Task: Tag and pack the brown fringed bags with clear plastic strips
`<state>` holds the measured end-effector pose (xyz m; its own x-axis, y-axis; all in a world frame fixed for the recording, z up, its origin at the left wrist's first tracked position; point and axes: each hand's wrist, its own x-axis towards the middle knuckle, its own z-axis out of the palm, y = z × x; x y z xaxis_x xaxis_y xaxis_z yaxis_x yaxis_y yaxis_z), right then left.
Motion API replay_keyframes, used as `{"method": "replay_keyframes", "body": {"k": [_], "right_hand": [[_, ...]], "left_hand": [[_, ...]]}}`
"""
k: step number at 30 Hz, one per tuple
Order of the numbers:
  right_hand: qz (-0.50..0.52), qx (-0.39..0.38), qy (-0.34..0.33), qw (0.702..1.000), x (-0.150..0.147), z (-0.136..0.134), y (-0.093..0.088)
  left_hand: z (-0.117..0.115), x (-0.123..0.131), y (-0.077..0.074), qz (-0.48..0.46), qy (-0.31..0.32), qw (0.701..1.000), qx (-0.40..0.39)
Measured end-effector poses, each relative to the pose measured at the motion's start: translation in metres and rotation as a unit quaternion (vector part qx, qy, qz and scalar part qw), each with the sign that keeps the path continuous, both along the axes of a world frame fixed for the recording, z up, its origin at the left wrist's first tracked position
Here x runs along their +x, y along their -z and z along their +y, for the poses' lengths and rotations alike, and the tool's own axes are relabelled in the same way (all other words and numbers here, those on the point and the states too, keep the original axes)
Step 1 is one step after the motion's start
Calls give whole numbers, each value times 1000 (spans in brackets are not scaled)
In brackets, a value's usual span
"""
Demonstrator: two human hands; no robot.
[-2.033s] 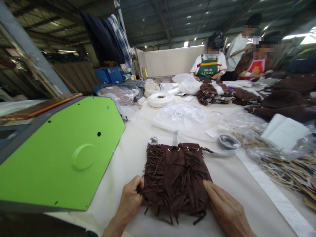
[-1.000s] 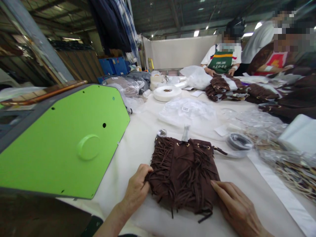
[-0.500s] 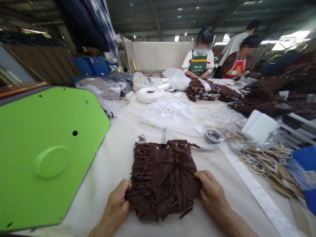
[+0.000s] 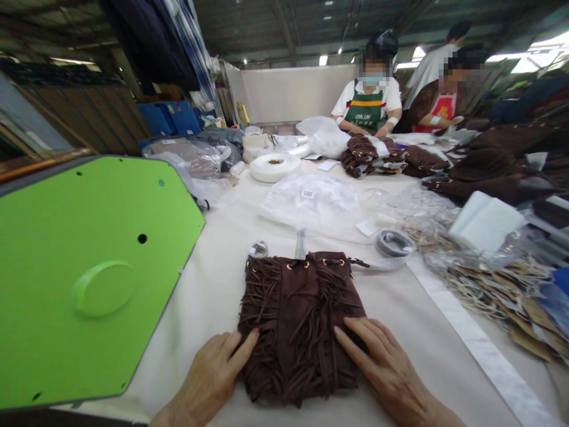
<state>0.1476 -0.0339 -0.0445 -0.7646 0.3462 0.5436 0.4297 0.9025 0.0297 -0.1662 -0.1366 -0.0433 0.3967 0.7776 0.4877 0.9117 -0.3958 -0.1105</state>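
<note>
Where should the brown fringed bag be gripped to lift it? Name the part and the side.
Probably the eyelet hem at the far end of the brown fringed bag, pinched at its two corners from the sides. The bag lies flat, and loose fringe covers the near part, where the left hand and right hand rest flat.

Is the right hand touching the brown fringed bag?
Touching. The head view shows the right hand lying flat on the bag, overlapping its lower right fringe.
</note>
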Motion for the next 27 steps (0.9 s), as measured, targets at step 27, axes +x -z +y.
{"method": "replay_keyframes", "body": {"k": [27], "right_hand": [[-103,-273,-156,944,-69,5,-69]], "left_hand": [[9,38,-9,-114,75,977,-163]]}}
